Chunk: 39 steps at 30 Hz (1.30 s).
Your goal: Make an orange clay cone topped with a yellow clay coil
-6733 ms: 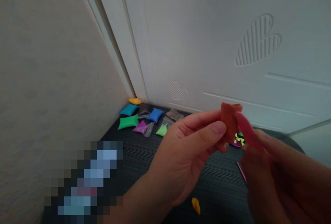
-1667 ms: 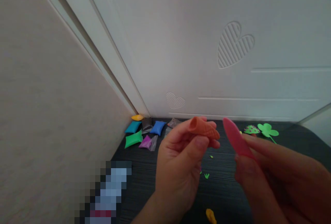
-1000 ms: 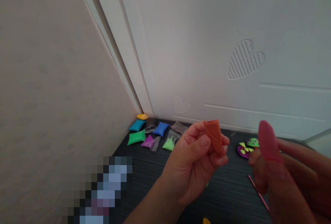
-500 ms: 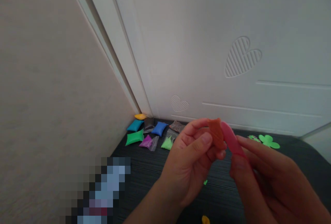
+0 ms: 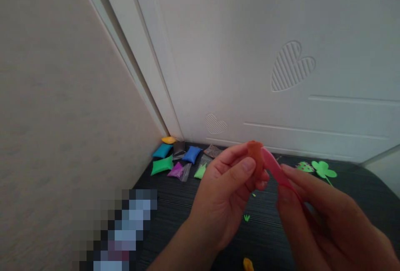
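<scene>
Between the thumb and fingers of my left hand (image 5: 223, 187) is a flattened piece of orange-brown modelling clay (image 5: 256, 160), held up above the dark table. My right hand (image 5: 325, 208) pinches a pink plastic modelling knife (image 5: 276, 170). The tool's rounded tip meets the right edge of the clay. Part of the clay is covered by my left thumb, and the tool's lower end disappears into my right hand. Beneath the hands lie a small green clay piece (image 5: 246, 218) and a yellow-orange piece (image 5: 248, 264).
Several clay packets, among them a blue packet (image 5: 191, 154), a green packet (image 5: 161, 165) and a purple packet (image 5: 176, 170), lie at the table's back left. A green clover shape (image 5: 324, 169) and a spotted green piece (image 5: 304, 166) sit at the back right. Behind rises a white panel (image 5: 225, 54).
The clay and the tool's tip have shifted slightly left, and the clay appears turned a little. Both hands keep their grip. More of the small green piece below shows now.
</scene>
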Each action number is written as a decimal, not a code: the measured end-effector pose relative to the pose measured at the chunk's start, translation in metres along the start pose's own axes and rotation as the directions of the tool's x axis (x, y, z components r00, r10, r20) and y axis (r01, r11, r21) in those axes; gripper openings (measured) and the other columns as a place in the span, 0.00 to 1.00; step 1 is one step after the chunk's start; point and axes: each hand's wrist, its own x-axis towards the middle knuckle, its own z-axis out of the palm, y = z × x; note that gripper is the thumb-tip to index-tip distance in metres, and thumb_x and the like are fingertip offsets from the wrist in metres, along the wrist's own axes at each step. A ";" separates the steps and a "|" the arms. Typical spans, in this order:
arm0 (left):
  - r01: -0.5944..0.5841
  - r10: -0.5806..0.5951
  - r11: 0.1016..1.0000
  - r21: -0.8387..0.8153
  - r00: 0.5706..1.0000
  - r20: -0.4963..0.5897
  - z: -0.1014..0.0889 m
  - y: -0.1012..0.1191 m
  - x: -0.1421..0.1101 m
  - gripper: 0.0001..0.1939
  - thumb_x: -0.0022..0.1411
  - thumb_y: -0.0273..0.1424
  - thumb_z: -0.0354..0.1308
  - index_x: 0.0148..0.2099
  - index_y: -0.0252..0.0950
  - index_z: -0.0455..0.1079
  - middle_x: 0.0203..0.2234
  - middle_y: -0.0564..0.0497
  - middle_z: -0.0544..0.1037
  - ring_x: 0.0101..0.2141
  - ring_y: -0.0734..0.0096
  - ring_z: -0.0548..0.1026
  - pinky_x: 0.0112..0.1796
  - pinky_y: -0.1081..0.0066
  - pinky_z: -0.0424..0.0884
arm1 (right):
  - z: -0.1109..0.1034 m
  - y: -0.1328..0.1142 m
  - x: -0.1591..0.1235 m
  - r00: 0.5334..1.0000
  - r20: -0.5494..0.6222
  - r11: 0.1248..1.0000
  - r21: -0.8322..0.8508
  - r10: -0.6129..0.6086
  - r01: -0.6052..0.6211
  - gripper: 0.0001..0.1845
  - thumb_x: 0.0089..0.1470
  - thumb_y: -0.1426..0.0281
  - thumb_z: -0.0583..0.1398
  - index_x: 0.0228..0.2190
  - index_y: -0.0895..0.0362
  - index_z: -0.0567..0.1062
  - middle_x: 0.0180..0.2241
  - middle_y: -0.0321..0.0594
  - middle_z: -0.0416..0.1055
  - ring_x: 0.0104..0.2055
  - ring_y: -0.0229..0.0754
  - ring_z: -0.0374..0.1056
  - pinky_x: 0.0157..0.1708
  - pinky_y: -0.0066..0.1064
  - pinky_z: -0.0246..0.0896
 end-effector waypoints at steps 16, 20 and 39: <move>0.037 -0.038 0.998 0.045 0.999 0.022 -0.001 0.000 -0.002 0.09 0.57 0.27 0.60 0.41 0.31 0.76 0.28 0.51 0.77 0.27 0.83 0.71 0.30 0.83 0.66 | -0.005 0.003 -0.005 0.999 -0.021 0.996 -0.080 -0.034 0.032 0.15 0.53 0.73 0.58 0.44 0.51 0.72 0.20 0.30 0.67 0.22 0.36 0.66 0.28 0.31 0.66; 0.032 -0.033 0.996 0.078 0.999 0.000 -0.001 0.001 -0.002 0.10 0.57 0.28 0.61 0.41 0.32 0.77 0.28 0.51 0.77 0.27 0.83 0.70 0.29 0.83 0.66 | -0.005 0.004 -0.005 0.999 -0.005 0.996 -0.085 -0.037 0.036 0.15 0.53 0.73 0.58 0.44 0.51 0.72 0.22 0.31 0.69 0.23 0.36 0.67 0.30 0.30 0.66; -0.025 0.040 0.945 0.325 0.998 -0.039 -0.004 0.003 -0.002 0.09 0.58 0.31 0.60 0.41 0.40 0.78 0.29 0.52 0.78 0.29 0.80 0.70 0.34 0.78 0.66 | -0.003 0.005 -0.003 1.000 0.019 0.988 -0.152 -0.007 0.010 0.15 0.56 0.72 0.56 0.45 0.48 0.70 0.20 0.30 0.67 0.22 0.37 0.64 0.28 0.30 0.64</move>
